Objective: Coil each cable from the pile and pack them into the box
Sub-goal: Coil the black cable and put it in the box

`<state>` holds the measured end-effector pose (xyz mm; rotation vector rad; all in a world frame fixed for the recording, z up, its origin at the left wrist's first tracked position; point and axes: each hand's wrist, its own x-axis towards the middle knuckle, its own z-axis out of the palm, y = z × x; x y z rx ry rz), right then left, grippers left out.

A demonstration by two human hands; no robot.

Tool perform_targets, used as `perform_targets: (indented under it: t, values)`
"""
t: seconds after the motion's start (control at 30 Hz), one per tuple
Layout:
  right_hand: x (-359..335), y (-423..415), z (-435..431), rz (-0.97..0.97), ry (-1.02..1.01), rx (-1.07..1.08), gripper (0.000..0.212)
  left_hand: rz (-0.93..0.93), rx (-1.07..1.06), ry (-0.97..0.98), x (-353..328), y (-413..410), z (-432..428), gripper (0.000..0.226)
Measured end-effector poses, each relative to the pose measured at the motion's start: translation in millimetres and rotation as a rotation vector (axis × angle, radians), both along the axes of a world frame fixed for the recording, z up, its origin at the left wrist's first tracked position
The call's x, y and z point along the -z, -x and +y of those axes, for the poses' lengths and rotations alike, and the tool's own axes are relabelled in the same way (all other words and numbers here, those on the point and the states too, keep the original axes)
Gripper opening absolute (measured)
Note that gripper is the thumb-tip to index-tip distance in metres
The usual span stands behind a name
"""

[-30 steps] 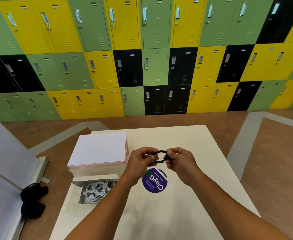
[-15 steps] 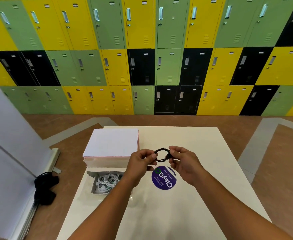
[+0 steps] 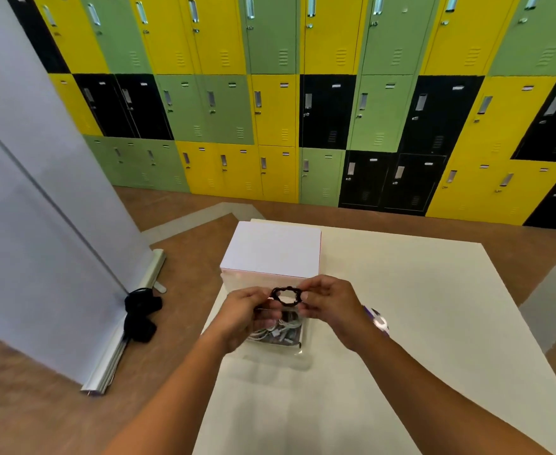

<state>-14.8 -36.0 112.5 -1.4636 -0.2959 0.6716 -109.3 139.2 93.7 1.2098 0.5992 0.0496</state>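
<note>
1. The left hand (image 3: 247, 311) and right hand (image 3: 332, 303) hold a small coiled black cable (image 3: 286, 295) between them, each grip pinching one side of the ring.
2. The coil is in the air above the open box (image 3: 300, 338), which sits on the table (image 3: 427, 290) and contains white cables (image 3: 275, 333).
3. A white lid (image 3: 271, 249) rises just behind the box; a purple sticker (image 3: 377, 318) shows beside the right wrist.
</note>
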Motion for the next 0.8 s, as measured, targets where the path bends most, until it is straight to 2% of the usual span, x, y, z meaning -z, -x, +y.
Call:
perform_targets:
  t: [0.1, 0.2, 0.37, 0.53, 0.8]
  values:
    - [21.5, 12.7, 21.3, -0.150, 0.126, -0.089, 0.020, 0.058, -0.063, 0.032, 12.5, 18.0, 19.4, 0.025]
    - [47.2, 27.3, 36.9, -0.307, 0.285, -0.172, 0.026, 0.126, -0.080, -0.043, 28.4, 32.1, 32.8, 0.024]
    - [79.0, 44.5, 55.0, -0.445, 0.482, -0.232, 0.027, 0.223, -0.005, -0.203, 57.7, 45.2, 46.9, 0.026]
    - [99.4, 43.8, 70.5, -0.495, 0.594, -0.272, 0.019, 0.256, 0.011, -0.317, 80.5, 40.1, 53.9, 0.021]
    - [100.3, 35.3, 97.6, -0.624, 0.625, -0.264, 0.018, 0.147, -0.080, -0.439, 89.2, 17.1, 68.2, 0.025]
